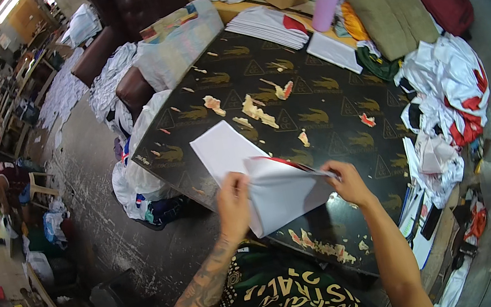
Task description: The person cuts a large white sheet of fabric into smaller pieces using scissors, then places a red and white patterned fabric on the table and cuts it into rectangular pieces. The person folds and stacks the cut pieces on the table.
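Near the table's front edge I hold a white sheet (287, 193), lifted and bent, with a strip of red and dark print along its upper edge. I cannot tell whether it is paper or cloth. My left hand (235, 201) is closed on its left side. At the upper right corner, the fingers of my right hand (346, 182) pinch it. Another white sheet or part (219, 148) lies flat on the table beyond my left hand, partly covered by the held sheet.
The black table (330, 117) has gold crocodile prints and peeled patches. Along its far edge lie a stack of white sheets (264, 27) with red print, a white tablet-like slab (332, 53) and a pink bottle (326, 4). White and red cloth (446, 83) is heaped at the right.
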A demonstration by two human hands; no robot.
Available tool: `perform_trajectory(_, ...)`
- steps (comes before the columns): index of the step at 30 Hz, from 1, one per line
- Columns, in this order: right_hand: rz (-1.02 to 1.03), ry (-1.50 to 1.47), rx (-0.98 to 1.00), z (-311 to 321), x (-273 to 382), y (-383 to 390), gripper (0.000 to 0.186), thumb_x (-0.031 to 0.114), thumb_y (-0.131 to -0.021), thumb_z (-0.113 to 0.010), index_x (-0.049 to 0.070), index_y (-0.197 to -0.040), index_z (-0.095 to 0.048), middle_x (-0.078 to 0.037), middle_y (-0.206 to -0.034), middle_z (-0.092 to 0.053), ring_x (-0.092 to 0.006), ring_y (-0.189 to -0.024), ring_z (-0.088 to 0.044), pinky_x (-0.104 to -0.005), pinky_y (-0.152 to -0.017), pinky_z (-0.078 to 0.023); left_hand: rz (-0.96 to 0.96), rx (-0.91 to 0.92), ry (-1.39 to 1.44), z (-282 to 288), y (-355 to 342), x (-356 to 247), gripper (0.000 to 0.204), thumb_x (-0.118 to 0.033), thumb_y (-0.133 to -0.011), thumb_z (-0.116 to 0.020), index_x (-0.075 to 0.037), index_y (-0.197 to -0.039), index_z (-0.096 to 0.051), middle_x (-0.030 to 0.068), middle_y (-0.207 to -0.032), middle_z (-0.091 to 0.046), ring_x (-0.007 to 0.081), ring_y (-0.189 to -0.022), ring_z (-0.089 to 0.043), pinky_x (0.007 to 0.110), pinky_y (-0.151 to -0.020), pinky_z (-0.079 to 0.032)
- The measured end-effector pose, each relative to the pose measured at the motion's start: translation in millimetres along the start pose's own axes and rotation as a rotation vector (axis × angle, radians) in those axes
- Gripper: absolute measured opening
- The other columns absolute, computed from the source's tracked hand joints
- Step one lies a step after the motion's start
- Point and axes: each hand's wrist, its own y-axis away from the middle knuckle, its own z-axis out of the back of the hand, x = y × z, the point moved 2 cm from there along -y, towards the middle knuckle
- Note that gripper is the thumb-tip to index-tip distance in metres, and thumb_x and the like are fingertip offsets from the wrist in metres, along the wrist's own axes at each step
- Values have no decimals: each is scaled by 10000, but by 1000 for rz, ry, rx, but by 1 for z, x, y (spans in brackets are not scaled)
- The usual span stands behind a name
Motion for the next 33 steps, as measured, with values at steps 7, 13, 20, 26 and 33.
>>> perform_trajectory(7, 316, 233, -336, -60, 73, -109, 418, 155, -916, -764, 92, -1316, -660, -179, -1284, -700, -404, -1162, -662, -462, -997, -518, -11, -324, -375, 56, -81, 59, 287, -260, -1020, -742, -4, -1134, -679, 191, -1120, -679, 347, -1102, -634, 458, -982, -491)
perform_trajectory(13, 300, 670, 83, -85, 28, -15, 358, 86, -911, -728, 124, -1264, -678, -139, -1448, -602, -463, -1421, -480, -577, -1168, -422, -268, 462, -584, 33, 37, 56, 263, -223, -961, -748, -62, -1153, -668, 168, -1266, -614, 353, -1230, -556, 542, -1057, -391)
perform_trajectory(20, 100, 293, 56, -112, 78, -145, 283, 108, -999, -666, -4, -1258, -645, -202, -1345, -646, -427, -1314, -566, -490, -1122, -459, 52, 16, -330, 77, -94, 75, 288, -95, -1006, -689, 22, -1252, -593, 204, -956, -679, 374, -827, -676, 464, -759, -541)
perform_trajectory(26, 115, 329, -373, -90, 47, -163, 462, 143, -986, -691, 22, -1419, -584, -215, -1404, -623, -432, -1313, -571, -499, -1126, -451, 125, -104, -802, 84, -156, 99, 458, -266, -943, -790, 15, -1261, -617, 204, -1264, -612, 402, -1191, -563, 546, -1005, -431)
perform_trajectory(33, -764, 683, -482, -54, -59, -75, 869, 572, -1050, -511, 65, -1714, -272, -152, -1811, -173, -472, -1658, -90, -651, -1318, -87, 8, 294, -78, -59, -214, 53, 507, -142, -1077, -615, 58, -1494, -409, 332, -1451, -581, 476, -1358, -575, 497, -1114, -453)
